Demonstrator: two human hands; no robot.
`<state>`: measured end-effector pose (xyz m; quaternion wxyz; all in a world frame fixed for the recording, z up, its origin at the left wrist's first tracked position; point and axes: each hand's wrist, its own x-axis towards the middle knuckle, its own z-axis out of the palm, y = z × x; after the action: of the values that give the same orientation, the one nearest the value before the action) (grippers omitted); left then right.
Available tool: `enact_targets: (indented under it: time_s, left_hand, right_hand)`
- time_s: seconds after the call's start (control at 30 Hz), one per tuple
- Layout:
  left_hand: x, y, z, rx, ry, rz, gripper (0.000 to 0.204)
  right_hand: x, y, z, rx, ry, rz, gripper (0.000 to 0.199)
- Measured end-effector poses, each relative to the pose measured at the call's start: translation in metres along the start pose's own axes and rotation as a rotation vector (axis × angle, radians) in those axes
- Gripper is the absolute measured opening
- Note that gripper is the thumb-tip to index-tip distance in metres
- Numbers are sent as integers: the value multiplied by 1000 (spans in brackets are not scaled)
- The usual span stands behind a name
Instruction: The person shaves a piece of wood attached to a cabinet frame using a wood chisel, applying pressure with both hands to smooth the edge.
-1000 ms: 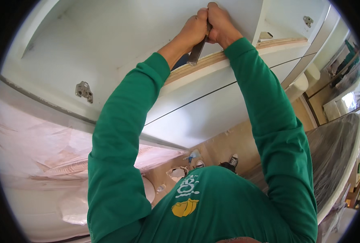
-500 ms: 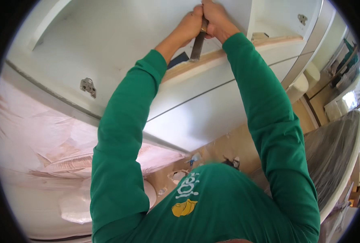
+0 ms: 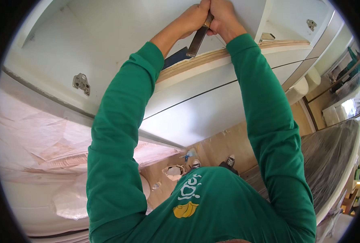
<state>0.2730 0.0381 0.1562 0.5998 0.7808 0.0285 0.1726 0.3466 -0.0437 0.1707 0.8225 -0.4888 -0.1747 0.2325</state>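
Both my arms, in green sleeves, reach up into a white cabinet point(image 3: 95, 32). My left hand point(image 3: 194, 19) and my right hand point(image 3: 224, 18) are closed side by side around a chisel point(image 3: 197, 41), hiding its handle. Its flat metal blade slants down to the left, its tip close to the bare wooden edge point(image 3: 204, 60) along the cabinet's front. Whether the tip touches the wood I cannot tell. Left of the blade, a dark blue flat piece point(image 3: 175, 59) lies behind that edge, partly covered by my left sleeve.
Metal hinges point(image 3: 81, 84) are fixed inside the cabinet on both sides. White drawer fronts point(image 3: 204, 109) lie below the edge. Plastic-wrapped furniture point(image 3: 333, 158) stands at right, and pinkish sheeting point(image 3: 38, 133) covers the left. An open bag point(image 3: 174, 172) sits on the wooden floor by my shoes.
My view has shifted slightly, showing more floor and my shoes. The chisel blade now slants further left, and both hands still grip it.
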Motion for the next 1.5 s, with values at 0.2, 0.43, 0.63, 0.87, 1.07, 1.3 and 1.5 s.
enact_targets:
  time_s: [0.2, 0.43, 0.63, 0.87, 1.07, 1.3, 1.5]
  left_hand:
    - [10, -10, -19, 28, -27, 16, 75]
    - [-9, -11, -1, 78, -24, -82, 75]
    - [-13, -14, -7, 71, -79, -133, 75]
    - [-12, -21, 3, 37, -20, -204, 67]
    - [-41, -5, -1, 191, 34, -247, 62]
    - [-38, 2, 0, 211, 8, -191, 67]
    - [-15, 7, -18, 195, -49, -181, 71]
  right_hand:
    - [-45, -24, 6, -87, -122, -10, 46]
    - [-5, 9, -5, -25, -16, 57, 46]
    - [-5, 21, 9, -27, 150, 58, 52]
    - [19, 35, -12, -99, 24, 179, 54]
    - [14, 44, -6, -1, -174, 209, 51]
    - [42, 49, -17, 40, -138, 103, 45]
    - [19, 19, 0, -54, -27, 69, 31]
